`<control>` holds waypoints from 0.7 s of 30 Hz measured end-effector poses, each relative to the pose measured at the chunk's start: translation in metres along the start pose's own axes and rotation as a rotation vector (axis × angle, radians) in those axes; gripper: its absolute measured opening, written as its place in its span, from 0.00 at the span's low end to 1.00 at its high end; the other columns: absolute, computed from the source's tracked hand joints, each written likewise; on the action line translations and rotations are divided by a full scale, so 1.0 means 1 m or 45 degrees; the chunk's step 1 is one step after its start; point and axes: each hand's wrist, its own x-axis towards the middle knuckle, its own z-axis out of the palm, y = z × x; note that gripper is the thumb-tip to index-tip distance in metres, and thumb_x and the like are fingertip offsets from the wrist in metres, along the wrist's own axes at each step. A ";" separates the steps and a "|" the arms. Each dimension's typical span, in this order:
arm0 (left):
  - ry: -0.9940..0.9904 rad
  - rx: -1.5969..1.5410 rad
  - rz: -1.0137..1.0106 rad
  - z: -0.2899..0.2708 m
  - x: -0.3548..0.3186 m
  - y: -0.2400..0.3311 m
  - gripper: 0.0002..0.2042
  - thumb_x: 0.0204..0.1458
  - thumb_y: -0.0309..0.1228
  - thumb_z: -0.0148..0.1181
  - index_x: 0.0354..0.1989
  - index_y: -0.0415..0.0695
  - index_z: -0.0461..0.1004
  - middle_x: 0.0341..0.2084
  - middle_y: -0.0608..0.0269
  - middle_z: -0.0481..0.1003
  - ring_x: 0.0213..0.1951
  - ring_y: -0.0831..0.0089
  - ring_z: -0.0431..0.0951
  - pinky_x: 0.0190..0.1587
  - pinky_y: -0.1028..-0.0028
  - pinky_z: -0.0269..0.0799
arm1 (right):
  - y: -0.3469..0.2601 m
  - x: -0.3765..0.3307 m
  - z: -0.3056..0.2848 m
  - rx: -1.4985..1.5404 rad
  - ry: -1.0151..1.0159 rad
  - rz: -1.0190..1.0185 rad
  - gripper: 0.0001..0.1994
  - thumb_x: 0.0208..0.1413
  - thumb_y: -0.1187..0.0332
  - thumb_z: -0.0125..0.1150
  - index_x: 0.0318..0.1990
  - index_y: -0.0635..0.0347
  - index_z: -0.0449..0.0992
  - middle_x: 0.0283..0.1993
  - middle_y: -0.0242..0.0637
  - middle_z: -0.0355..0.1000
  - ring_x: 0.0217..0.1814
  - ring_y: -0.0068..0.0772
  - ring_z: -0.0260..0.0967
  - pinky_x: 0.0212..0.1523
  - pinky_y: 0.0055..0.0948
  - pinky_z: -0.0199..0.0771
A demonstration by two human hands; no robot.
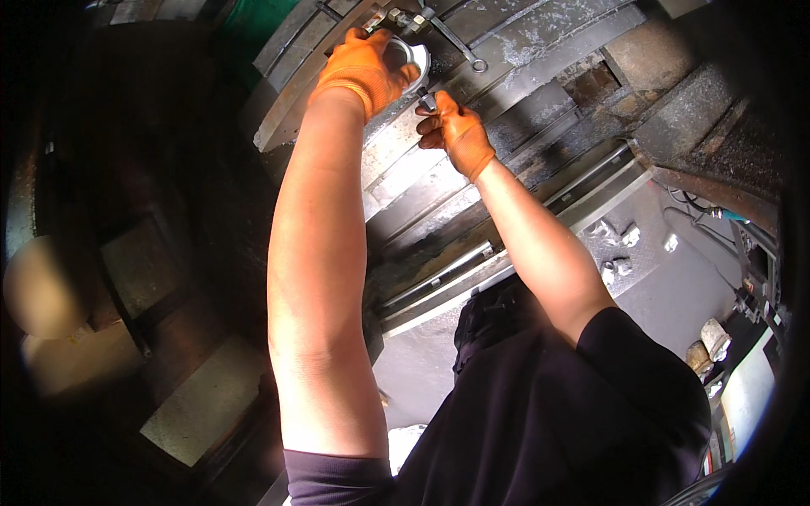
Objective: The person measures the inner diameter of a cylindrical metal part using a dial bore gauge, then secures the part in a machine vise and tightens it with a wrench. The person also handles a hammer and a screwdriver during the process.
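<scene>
Both my hands wear orange gloves over a slotted metal machine table (506, 101). Up at the top, my left hand (359, 69) curls its fingers and thumb around a shiny silver ring-shaped metal part (421, 61). Part of the ring is hidden behind that hand. Just below and to the right, my right hand (462, 137) pinches a small dark metal piece with a flat-sided end, like a bolt head (428, 102). This piece is close under the ring; whether they touch, I cannot tell.
A spanner (460, 44) lies on the table beyond the ring, beside several bolts or nuts (408, 19). A metal rail (456, 282) runs along the table's near edge. Several silver metal pieces (620, 266) lie on the grey surface at right. Dark machinery fills the left.
</scene>
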 end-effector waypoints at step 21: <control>-0.123 0.336 -0.149 -0.055 -0.010 0.075 0.32 0.44 0.47 0.71 0.62 0.58 0.75 0.62 0.46 0.69 0.58 0.47 0.76 0.60 0.59 0.75 | 0.008 0.005 0.030 -0.759 0.660 -0.840 0.14 0.54 0.66 0.74 0.41 0.63 0.77 0.35 0.36 0.76 0.33 0.27 0.70 0.38 0.29 0.73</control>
